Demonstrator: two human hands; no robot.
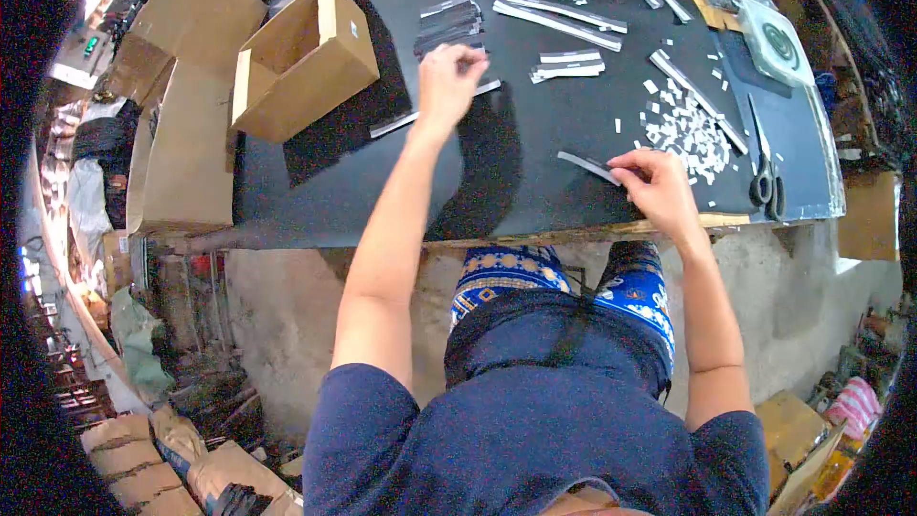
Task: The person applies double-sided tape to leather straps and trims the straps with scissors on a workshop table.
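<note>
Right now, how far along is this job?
Looks done: the dark strips, grouped beside the left hand. In hand: one short strip, held by the right hand. Probably left: the long white strips and loose white bits, still apart. How much remains overall, I can't tell.

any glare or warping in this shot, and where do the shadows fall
In the head view, fisheye distortion bows the tabletop and the corners go dark and speckled; also in the head view, bright glare washes out patches along the left edge, and dark shadows lie beside the open cardboard box and the left arm.
</note>
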